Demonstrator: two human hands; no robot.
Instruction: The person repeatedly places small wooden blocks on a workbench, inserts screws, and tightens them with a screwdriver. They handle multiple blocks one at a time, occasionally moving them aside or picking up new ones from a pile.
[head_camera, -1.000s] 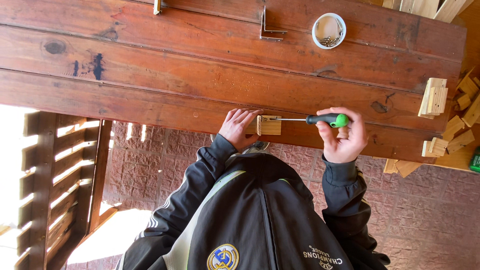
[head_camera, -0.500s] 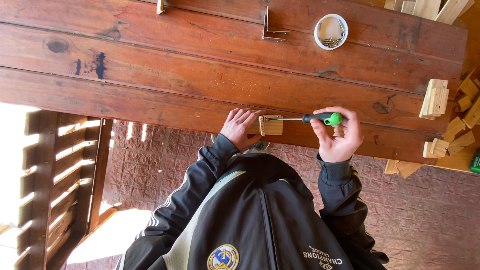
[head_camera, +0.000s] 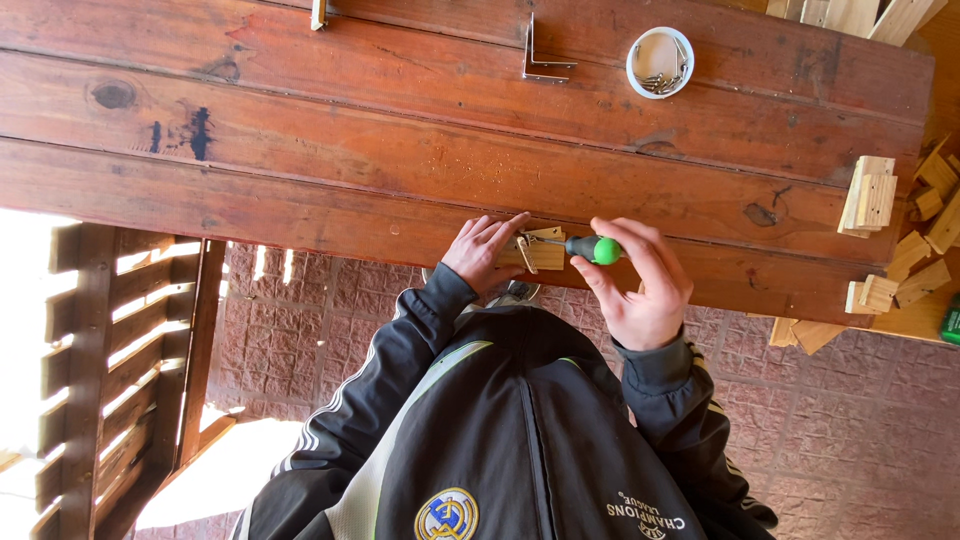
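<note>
Wooden desk (head_camera: 400, 170) edge: left hand (head_camera: 482, 250) fingers pin a block (head_camera: 545, 250), while right hand (head_camera: 640, 285) fingers grip a screwdriver (head_camera: 590, 248) lying level, tip toward it.

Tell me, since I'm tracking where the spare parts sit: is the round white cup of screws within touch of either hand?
No, the round white cup of screws sits at the table's far edge, apart from both hands.
</note>
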